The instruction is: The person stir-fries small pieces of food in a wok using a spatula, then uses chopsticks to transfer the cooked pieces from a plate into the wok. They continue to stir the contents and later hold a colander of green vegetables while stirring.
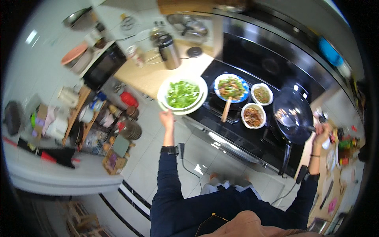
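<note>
My left hand (167,120) is at the near rim of a white bowl of chopped green leaves (183,94), which sits on a larger pale dish (203,102) at the counter's edge; whether its fingers grip the rim is unclear. My right hand (321,132) is closed around the handle of a cooking spatula (288,121), whose head rests in the black wok (299,103) among pale pieces of food. The wok stands on the right side of the black gas stove, its own handle (286,157) pointing towards me.
On the stove stand a plate of cooked greens (231,88) with a wooden utensil (226,109) across its rim and two small bowls of food (262,94). A steel flask (169,51) is behind the left counter. Bottles (348,144) and a knife (326,194) lie at right.
</note>
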{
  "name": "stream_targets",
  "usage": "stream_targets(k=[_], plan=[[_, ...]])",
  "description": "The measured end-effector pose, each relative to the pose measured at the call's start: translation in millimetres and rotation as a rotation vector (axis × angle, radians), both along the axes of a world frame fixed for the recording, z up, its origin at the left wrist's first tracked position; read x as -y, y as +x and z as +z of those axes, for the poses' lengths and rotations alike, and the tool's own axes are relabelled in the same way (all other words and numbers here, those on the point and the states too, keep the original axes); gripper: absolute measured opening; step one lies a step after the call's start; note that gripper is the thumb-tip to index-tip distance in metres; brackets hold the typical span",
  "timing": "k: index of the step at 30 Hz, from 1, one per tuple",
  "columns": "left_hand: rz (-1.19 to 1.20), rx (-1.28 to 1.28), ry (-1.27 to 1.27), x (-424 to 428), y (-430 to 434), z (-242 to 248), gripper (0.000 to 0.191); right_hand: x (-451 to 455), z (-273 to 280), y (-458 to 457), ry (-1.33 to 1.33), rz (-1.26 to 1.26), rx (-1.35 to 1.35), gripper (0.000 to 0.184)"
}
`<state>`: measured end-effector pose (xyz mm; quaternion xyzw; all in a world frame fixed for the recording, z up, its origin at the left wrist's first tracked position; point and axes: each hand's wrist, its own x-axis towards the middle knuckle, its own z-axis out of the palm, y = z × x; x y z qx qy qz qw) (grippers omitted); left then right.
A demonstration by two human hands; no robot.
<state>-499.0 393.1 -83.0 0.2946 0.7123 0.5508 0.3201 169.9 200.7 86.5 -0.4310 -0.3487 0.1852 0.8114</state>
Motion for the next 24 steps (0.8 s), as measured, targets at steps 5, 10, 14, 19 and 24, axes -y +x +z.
stream_targets(k=[5, 10, 14, 19, 24], plan=[[-0.175, -0.572, -0.191, -35.1, -18.4, 18.2, 0.038, 19.7, 24.0, -11.9, 0.031, -0.046, -0.03, 0.026], [-0.171, -0.813, -0.287, -48.0, -28.2, 45.9, 0.038, 35.5, 47.1, -16.5, 0.066, -0.071, 0.116, 0.022], [-0.139, -0.501, -0.214, -61.8, -31.1, 27.9, 0.044, 43.0, 31.4, -14.5, 0.015, -0.211, 0.107, 0.022], [-0.082, 0.066, -0.23, -82.2, -38.8, -12.2, 0.051, 31.1, 2.0, -17.5, -0.003, -0.179, 0.145, 0.022], [-0.227, 0.198, -0.199, -73.7, -48.6, -9.7, 0.049, 11.6, 20.3, -10.8, -0.473, -0.224, 0.431, 0.021]])
